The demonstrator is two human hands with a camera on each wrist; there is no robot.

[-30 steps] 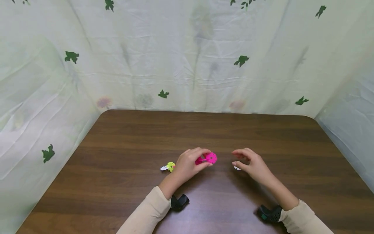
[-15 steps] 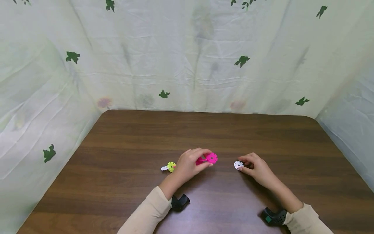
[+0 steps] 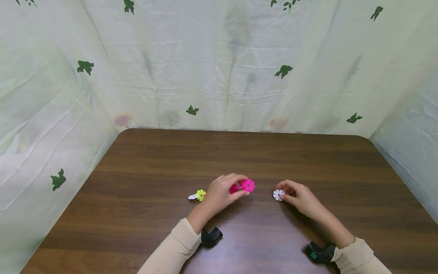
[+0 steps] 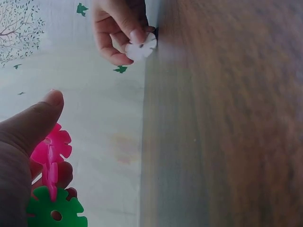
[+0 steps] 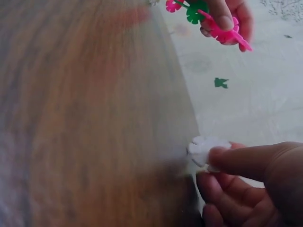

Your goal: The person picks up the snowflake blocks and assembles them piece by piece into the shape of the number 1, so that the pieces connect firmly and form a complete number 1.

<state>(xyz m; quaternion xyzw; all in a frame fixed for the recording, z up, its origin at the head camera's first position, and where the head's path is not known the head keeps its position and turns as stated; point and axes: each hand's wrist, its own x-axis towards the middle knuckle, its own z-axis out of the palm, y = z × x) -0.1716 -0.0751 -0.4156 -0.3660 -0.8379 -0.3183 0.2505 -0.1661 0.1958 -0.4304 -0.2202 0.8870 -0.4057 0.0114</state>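
Note:
My left hand (image 3: pixel 220 192) pinches a chain of interlocking snowflake discs. A pink disc (image 3: pixel 248 185) sticks out beyond its fingertips, while a yellow-green disc (image 3: pixel 200 195) and a white one show on the other side of the hand. The left wrist view shows a green disc (image 4: pixel 42 205) joined to the pink part, which the head view hides behind the hand. Between thumb and fingers, my right hand (image 3: pixel 302 198) holds a single white snowflake disc (image 3: pixel 278 195). That disc (image 5: pixel 200 150) is apart from the chain, with a gap between the hands.
Both hands are over a brown wood-grain table (image 3: pixel 164 160). A pale curtain (image 3: pixel 219 76) with green bird shapes hangs behind its far edge. A black wrist camera (image 3: pixel 211 237) sits on the left wrist and another (image 3: pixel 320 252) on the right.
My right hand has taken hold of the white disc, its fingers closing in on it, and has shifted it very slightly left. The left hand and its chain have stayed almost still.

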